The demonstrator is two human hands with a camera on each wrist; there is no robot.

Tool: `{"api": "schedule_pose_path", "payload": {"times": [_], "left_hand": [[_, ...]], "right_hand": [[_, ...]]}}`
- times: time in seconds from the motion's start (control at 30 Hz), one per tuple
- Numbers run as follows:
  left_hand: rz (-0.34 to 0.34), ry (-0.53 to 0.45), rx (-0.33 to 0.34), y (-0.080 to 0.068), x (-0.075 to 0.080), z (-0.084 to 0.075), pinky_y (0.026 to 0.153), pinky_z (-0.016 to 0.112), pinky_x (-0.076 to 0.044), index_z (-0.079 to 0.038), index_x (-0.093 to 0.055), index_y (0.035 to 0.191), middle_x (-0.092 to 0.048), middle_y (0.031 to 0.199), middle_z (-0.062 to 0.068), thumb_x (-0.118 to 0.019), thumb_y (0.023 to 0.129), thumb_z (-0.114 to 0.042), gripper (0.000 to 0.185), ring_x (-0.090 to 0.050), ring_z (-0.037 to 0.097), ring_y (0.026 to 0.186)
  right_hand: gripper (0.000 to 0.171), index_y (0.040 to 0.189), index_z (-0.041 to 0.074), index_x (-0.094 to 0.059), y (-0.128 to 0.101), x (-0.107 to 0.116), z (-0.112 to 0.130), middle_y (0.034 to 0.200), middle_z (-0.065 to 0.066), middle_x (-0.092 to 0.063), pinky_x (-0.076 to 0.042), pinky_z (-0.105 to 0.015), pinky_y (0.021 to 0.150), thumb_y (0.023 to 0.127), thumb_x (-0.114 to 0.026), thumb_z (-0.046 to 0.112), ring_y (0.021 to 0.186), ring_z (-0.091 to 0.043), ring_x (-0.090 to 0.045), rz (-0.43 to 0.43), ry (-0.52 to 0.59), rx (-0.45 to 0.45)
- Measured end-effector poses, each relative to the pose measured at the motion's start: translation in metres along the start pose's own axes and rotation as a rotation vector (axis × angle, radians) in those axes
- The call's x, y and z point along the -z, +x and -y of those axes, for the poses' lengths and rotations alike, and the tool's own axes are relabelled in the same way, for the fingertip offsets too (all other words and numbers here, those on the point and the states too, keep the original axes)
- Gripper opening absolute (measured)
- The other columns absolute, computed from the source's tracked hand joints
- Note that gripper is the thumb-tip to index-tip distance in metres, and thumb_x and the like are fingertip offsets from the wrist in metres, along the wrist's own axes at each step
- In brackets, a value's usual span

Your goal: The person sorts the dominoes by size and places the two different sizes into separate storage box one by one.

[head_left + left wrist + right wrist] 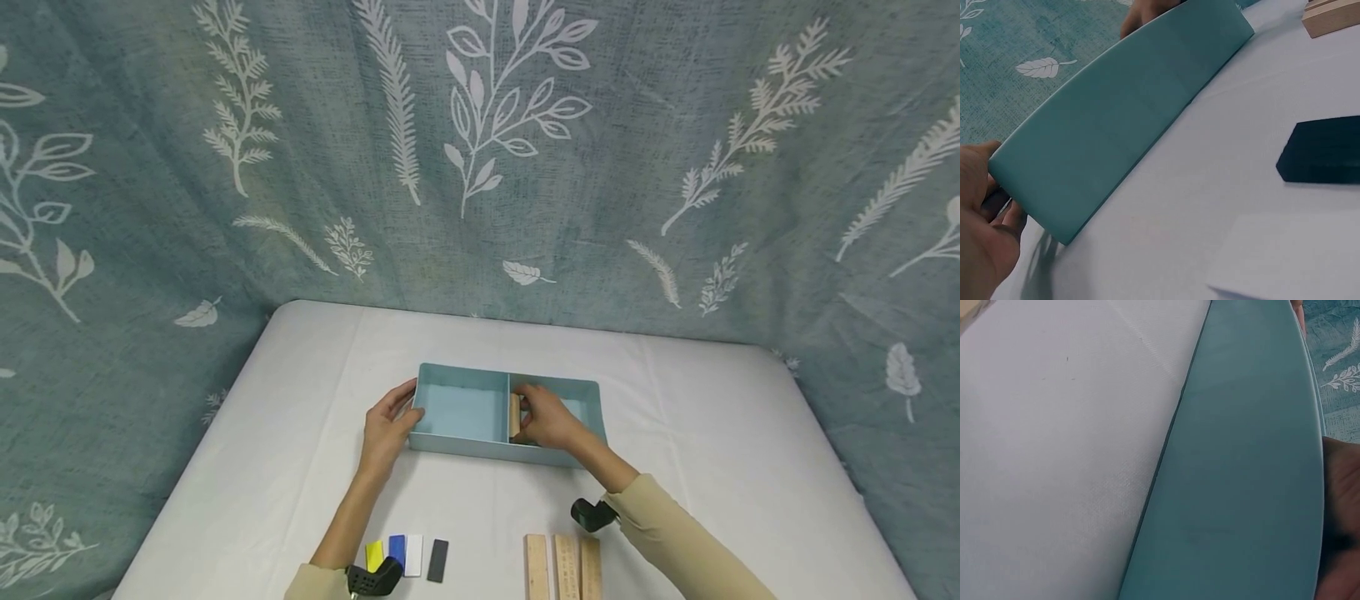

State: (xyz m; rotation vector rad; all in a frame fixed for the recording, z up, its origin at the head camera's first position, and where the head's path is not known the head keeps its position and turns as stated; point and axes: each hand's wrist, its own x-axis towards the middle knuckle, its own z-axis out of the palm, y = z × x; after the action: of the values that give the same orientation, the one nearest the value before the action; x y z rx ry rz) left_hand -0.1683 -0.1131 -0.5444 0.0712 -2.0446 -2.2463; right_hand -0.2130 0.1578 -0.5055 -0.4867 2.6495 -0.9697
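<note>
From where I stand, the step in hand looks to be placing a wood block [514,415] in the right compartment of the box [457,448]. The right grip [551,418] has its fingers curled round the block, holding it lengthwise along the divider [508,408]; I can't tell whether it rests on the floor of the box, since the near wall hides it from both wrist views. The left grip [387,429] holds the left end of the box, thumb over the rim. The left compartment has nothing in it.

On the near side of the surface [675,408], 3 more wood blocks [567,567] lie at the right, and yellow [373,553], blue [397,547], white [413,556] and black [438,561] pieces at the left.

As I judge it, the next move calls for keeping the block square to the divider, loosening the right fingers without tipping it, and lifting clear of the near wall while the left grip steadies the box.
</note>
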Motion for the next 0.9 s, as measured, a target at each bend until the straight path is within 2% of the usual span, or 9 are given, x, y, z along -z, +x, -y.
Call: {"api": "schedule_pose_path", "payload": {"times": [0.33,0.57,0.9], "left_hand": [[-0.012,-0.006,0.003,-0.0002,-0.0008,0.0001,0.105,0.022,-0.04,0.003,-0.053,0.137,-0.05,0.144,0.017,-0.061,0.089,0.006,0.049,-0.042,0.03,0.138],[-0.003,-0.012,-0.001,-0.0006,-0.0009,-0.0009,0.107,0.024,-0.039,0.003,-0.052,0.137,-0.05,0.144,0.017,-0.061,0.09,0.006,0.048,-0.042,0.03,0.138],[0.001,-0.02,-0.001,0.0003,-0.0001,0.0001,0.105,0.021,-0.04,0.003,-0.053,0.137,-0.051,0.144,0.016,-0.061,0.09,0.006,0.048,-0.042,0.029,0.138]], "right_hand": [[0.079,0.132,-0.016,-0.046,-0.0032,0.0026,0.0034,0.104,-0.02,-0.057,-0.056,-0.029,0.065,0.067,-0.088,-0.004,0.078,-0.022,-0.065,0.008,0.033,0.004],[0.08,0.134,-0.017,-0.044,-0.0024,0.0029,0.0016,0.105,-0.019,-0.058,-0.056,-0.029,0.065,0.067,-0.087,-0.005,0.078,-0.02,-0.065,0.001,0.053,-0.027],[0.079,0.133,-0.016,-0.045,-0.0026,0.0037,-0.0004,0.107,-0.022,-0.058,-0.057,-0.03,0.065,0.068,-0.087,-0.003,0.079,-0.022,-0.066,0.01,0.066,-0.023]]}}
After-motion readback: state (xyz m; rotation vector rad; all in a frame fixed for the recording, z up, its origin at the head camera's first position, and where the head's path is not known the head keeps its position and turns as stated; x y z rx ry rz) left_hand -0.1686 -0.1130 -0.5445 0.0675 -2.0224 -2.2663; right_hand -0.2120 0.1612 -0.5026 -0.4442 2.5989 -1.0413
